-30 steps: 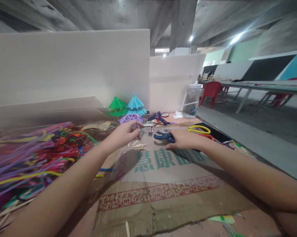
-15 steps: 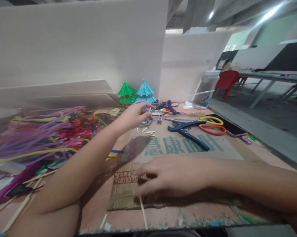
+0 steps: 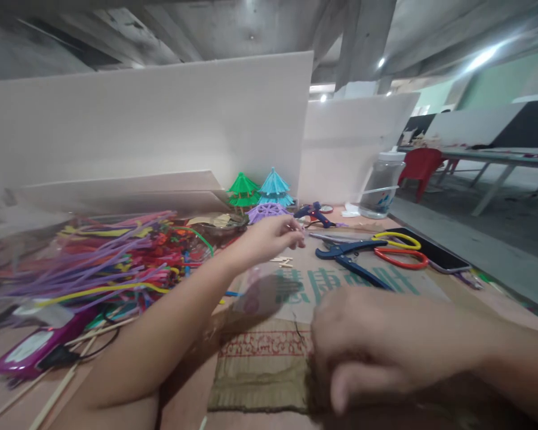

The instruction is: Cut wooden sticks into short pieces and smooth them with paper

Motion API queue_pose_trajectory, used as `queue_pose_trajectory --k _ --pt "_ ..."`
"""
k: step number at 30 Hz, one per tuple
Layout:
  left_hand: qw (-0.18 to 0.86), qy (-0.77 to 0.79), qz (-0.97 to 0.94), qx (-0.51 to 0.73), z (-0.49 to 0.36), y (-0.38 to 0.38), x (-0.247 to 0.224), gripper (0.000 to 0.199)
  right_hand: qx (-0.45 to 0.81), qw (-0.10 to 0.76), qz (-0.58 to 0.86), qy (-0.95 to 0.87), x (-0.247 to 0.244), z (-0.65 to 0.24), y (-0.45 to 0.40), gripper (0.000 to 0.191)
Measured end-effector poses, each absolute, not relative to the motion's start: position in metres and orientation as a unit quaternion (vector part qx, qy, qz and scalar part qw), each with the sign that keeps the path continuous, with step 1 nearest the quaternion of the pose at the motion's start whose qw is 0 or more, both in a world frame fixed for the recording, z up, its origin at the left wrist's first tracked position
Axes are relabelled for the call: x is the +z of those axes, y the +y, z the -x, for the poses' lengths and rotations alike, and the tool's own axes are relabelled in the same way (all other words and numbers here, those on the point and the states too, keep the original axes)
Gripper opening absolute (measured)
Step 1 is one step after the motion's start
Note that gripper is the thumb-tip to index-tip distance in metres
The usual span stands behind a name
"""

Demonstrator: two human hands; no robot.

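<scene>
My left hand (image 3: 281, 237) hangs above the far part of the work surface, fingers loosely bent and apart, with nothing visible between them. Several short wooden stick pieces (image 3: 285, 263) lie just below it, and a purple openwork piece (image 3: 267, 211) sits behind it. Over the right side of the cardboard (image 3: 260, 379) is my right hand (image 3: 362, 343), palm down and blurred, thumb lowest. Its fingertips are hidden, so any held thing is out of sight. Farther back stand a green roof-shaped model (image 3: 242, 191) and a light blue one (image 3: 274, 186).
Blue cutters (image 3: 356, 254), scissors with yellow and red handles (image 3: 403, 258) and a phone (image 3: 434, 254) lie right. Behind are a glue gun (image 3: 316, 213) and a water bottle (image 3: 380, 185). Pipe cleaners (image 3: 116, 257) and a purple device (image 3: 45, 346) occupy the left.
My view has tilted up. My right hand has moved right across the cardboard; the thin stick beside its fingers no longer shows. My left hand has shifted slightly right, uncovering the purple piece.
</scene>
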State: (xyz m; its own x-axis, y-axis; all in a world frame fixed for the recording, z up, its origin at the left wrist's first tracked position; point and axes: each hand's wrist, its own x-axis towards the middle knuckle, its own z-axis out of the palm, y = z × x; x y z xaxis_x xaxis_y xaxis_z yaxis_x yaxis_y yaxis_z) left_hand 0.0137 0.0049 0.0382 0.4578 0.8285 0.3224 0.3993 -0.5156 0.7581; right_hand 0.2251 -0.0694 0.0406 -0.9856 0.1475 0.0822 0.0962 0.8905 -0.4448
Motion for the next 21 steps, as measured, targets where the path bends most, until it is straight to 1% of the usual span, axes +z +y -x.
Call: queue_pose_trajectory --k 2,3,5,7,9,11,13,15,18,21 --pt "0.293 0.371 -0.805 0.359 -0.024 -0.002 0.035 0.008 0.127 0.129 0.205 -0.962 0.049 -0.238 -0.052 0.038" --pt "0.287 0.368 -0.804 0.369 -0.028 -0.005 0.034 0.009 0.077 0.175 0.263 -0.946 0.051 -0.242 -0.042 0.04" --pt "0.277 0.367 -0.799 0.387 -0.033 -0.009 0.033 0.015 0.0 0.248 0.345 -0.905 0.05 -0.245 -0.023 0.032" --pt "0.272 0.37 -0.797 0.393 -0.036 -0.01 0.032 0.02 0.059 0.282 0.361 -0.887 0.043 -0.242 -0.01 0.024" --pt "0.263 0.378 -0.801 0.381 -0.038 -0.009 0.032 0.024 0.172 0.316 0.336 -0.87 0.034 -0.235 -0.004 0.017" --pt "0.244 0.394 -0.812 0.354 -0.036 -0.007 0.035 0.026 0.247 0.347 0.296 -0.855 0.026 -0.23 -0.003 0.011" --pt "0.208 0.419 -0.825 0.316 -0.024 -0.001 0.044 0.026 0.251 0.365 0.277 -0.853 0.023 -0.228 -0.003 0.006" --pt "0.146 0.462 -0.829 0.28 0.003 0.009 0.055 0.022 0.224 0.369 0.285 -0.856 0.023 -0.228 -0.002 0.004" --pt "0.005 0.595 -0.764 0.251 0.061 0.03 0.062 0.028 0.22 0.371 0.303 -0.85 0.026 -0.232 0.001 0.01" --pt "-0.094 0.688 -0.699 0.173 0.116 0.05 0.045 0.029 0.218 0.374 0.304 -0.849 0.032 -0.233 0.002 0.015"
